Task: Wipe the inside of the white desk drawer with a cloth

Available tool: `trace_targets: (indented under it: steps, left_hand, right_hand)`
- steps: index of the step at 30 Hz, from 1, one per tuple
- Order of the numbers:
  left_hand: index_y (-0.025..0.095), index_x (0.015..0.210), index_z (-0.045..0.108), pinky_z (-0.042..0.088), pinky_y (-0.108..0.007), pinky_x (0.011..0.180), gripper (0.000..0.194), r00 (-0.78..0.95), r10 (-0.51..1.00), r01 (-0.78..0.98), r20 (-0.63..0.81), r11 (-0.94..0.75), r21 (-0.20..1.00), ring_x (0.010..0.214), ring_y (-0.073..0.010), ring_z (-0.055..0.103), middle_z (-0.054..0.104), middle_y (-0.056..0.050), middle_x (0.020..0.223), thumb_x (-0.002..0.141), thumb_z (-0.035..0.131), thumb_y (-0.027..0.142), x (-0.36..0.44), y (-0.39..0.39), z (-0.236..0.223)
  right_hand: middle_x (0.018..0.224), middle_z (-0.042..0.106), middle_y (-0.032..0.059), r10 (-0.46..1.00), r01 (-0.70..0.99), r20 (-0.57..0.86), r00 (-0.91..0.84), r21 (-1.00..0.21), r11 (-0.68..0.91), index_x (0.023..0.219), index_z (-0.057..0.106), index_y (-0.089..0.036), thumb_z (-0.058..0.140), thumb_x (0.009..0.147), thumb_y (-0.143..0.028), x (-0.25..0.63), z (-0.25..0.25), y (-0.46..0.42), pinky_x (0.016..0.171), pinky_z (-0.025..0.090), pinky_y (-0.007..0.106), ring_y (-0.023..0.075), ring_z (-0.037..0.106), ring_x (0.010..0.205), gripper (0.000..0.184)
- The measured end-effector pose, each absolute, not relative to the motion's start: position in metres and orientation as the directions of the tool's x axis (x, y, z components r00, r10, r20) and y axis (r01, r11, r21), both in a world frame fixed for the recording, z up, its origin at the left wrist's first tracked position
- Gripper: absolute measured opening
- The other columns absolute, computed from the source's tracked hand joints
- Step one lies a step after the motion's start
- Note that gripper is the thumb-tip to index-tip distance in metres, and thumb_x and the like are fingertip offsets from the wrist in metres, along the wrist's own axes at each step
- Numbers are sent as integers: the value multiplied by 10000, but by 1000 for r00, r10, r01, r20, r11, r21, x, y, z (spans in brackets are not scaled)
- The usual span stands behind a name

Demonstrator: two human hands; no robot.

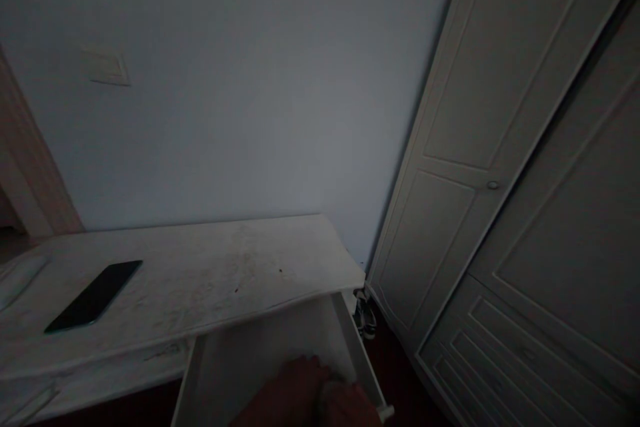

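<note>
Phone (95,295): we see it flat on the desk top (210,280), far left of the hand, long axis running near-left to far-right.
Drawer (270,347): pulled out under the desk's right end, open toward us.
Hand (305,397): inside the drawer at its near right; which hand and its finger state we cannot tell.
Wardrobe (500,213): right, doors closed.

Bare hand (300,390), no glove, no ring visible. No sleeve in view. Dimly lit and blurred; cut off by bottom edge.
</note>
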State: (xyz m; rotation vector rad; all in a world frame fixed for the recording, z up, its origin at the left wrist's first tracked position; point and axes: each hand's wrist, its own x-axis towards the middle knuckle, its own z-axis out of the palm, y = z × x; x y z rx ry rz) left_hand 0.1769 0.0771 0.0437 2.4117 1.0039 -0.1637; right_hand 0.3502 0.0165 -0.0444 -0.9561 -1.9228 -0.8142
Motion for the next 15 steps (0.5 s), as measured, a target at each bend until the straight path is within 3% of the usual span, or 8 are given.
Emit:
trace_targets:
  steps: [3,6,8,12,15]
  left_hand:
    - [305,1396,715,469,-722,1121,632,657,658,753,-368,-594,282,1355,-485,627,692,-201,1443,769,793,337,140,77,39]
    - [326,1402,720,329,-775,1201,550,542,762,839,-355,-512,182,1502,-479,505,618,-197,1571,853,708,286,110,74,30]
    - [343,1489,660,319,-747,1221,625,458,812,888,-362,-440,136,1540,-453,472,556,-173,1647,875,645,227,96,70,30]
    - [288,1675,436,356,-654,1244,983,391,817,914,-424,-397,79,1560,-445,448,447,-185,1729,737,710,181,89,66,47]
    - [203,1685,411,409,-546,1238,940,420,830,907,-367,-391,155,1529,-405,502,484,-201,1702,794,699,294,99,69,60]
  right_hand:
    - [648,654,-22,306,834,873,-379,179,522,796,595,-268,513,1067,-269,350,-42,16,695,493,320,183,596,642,284]
    - [629,622,-19,318,832,870,-377,168,528,765,578,-255,527,1048,-210,349,-39,16,718,468,326,179,567,638,291]
    - [660,640,-19,327,815,847,-419,192,547,765,581,-252,542,1055,-221,348,-38,15,750,462,327,174,579,666,294]
    - [687,653,-22,360,822,831,-424,186,539,770,587,-249,599,1062,-303,346,-36,13,758,440,331,179,590,707,297]
    - [665,611,-25,365,794,817,-447,174,583,752,573,-237,562,1089,-313,345,-32,12,705,393,318,162,553,679,345]
